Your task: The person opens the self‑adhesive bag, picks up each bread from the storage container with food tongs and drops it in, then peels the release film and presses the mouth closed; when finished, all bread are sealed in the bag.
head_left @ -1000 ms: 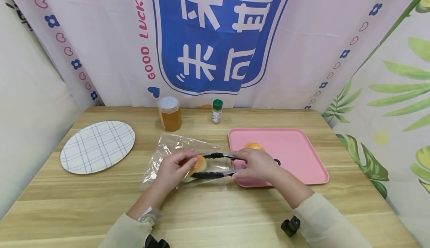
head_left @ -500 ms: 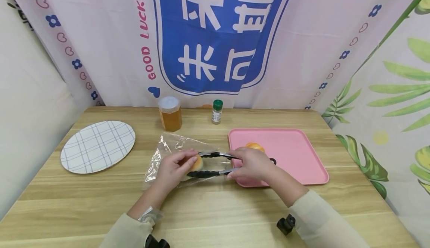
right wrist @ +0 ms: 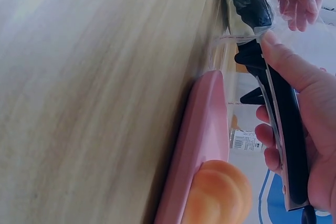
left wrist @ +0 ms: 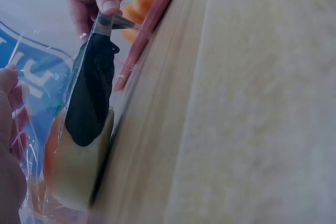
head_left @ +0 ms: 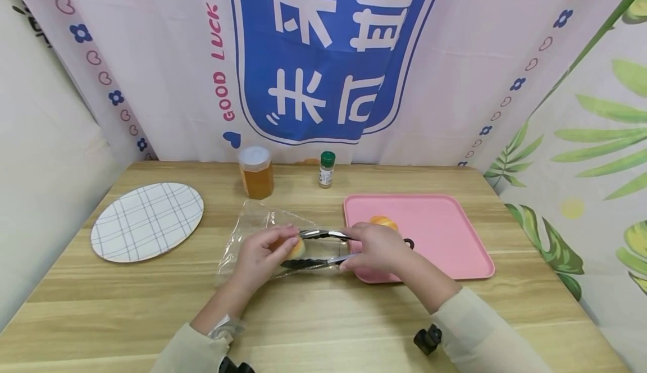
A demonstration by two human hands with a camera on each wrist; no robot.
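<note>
A clear plastic bag [head_left: 253,218] lies on the table, its mouth toward the right. Inside it is a bread roll [left wrist: 73,169], golden on top and pale at the side, partly hidden in the head view by my left hand [head_left: 260,255]. That hand pinches the bag's film between thumb and fingers, above the roll. My right hand [head_left: 379,249] grips a pair of metal tongs with black tips [right wrist: 286,129], thumb on one arm and fingers on the other. The tongs' ends reach into the bag, with one black tip [left wrist: 92,93] against the roll's side.
Right of the bag is a pink tray [head_left: 445,238] with another orange-brown bread roll [head_left: 385,222] on it. Behind stand a jar of amber contents [head_left: 256,176] and a small green-capped bottle [head_left: 327,171]. A checked oval plate [head_left: 146,221] lies at the left.
My right hand and the tongs have shifted a little to the left, farther into the bag. The roll has slid left beneath my left hand, which stays nearly in place.
</note>
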